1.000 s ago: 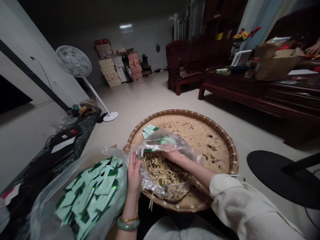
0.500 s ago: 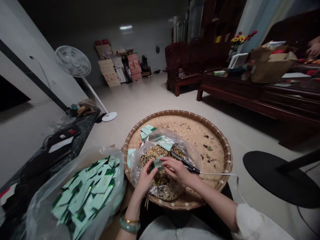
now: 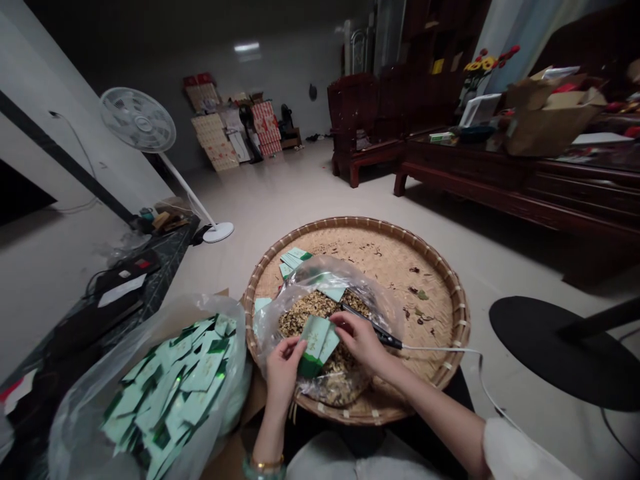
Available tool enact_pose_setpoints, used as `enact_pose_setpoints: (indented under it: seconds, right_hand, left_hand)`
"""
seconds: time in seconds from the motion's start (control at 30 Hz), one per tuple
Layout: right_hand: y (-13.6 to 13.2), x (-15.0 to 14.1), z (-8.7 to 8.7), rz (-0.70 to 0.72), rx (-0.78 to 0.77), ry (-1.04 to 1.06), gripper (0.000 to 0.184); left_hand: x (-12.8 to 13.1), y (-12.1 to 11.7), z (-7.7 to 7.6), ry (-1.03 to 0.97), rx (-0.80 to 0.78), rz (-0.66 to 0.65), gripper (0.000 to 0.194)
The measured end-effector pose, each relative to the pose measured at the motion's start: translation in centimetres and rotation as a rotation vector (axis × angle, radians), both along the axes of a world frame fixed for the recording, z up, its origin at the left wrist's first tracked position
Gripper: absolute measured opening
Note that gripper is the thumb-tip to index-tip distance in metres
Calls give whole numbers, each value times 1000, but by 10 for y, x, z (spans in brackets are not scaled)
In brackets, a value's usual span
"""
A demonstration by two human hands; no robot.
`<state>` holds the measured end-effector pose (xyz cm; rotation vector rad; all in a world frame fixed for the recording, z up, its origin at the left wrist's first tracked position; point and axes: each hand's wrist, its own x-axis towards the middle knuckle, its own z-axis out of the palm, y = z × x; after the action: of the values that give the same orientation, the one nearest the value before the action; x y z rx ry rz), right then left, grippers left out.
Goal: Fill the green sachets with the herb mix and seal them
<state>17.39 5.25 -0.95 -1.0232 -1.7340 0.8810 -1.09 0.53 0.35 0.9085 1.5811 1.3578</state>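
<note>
Pale green paper packets (image 3: 314,335) with dark green ends, seemingly two overlapping, are held upright over the clear plastic bag (image 3: 273,327). My left hand (image 3: 283,367) pinches their left edge between thumb and fingers. At the upper right corner, my right hand (image 3: 361,341) grips them with its fingertips. Below lies a loose mix of pale and dark dried bits (image 3: 305,312) in the opened bag. A slim black corded tool (image 3: 389,339) lies across the bag just behind my right hand. Several more packets (image 3: 295,259) rest on the round woven bamboo tray (image 3: 466,313).
Left of the tray, a large plastic bag (image 3: 75,400) holds many green packets. A white standing fan (image 3: 145,123) is beyond it. A black round stand base (image 3: 560,353) sits on the right floor, below a dark wooden table (image 3: 480,167). A white cable runs over the tray's rim.
The packets have turned to show their printed faces and now appear fanned apart. My left hand has shifted slightly left and down; the right has moved a little right.
</note>
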Motion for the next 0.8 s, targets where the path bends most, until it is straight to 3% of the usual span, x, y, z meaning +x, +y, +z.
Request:
enact_pose_setpoints:
  seconds: [0.23,0.3,0.4,0.57,0.8]
  right_hand:
    - [61,18,12,-206,-124,-93,24]
    - [65,20,15,-247,-122,-111,28]
    - [43,12,20,-210,-5,-187,39]
    - [-5,-14,26,68,318,-253,40]
    - [-16,-17,31,5,557,-287,40]
  left_hand:
    - [-3,-6,-3,-68,12,48,35]
    - [-1,-8,-1,-115,7,41,36]
    - [3,-11,2,-164,-29,25,36]
    - [11,-14,8,-230,-66,-29,36]
    - [20,-20,8,-389,-80,-33,36]
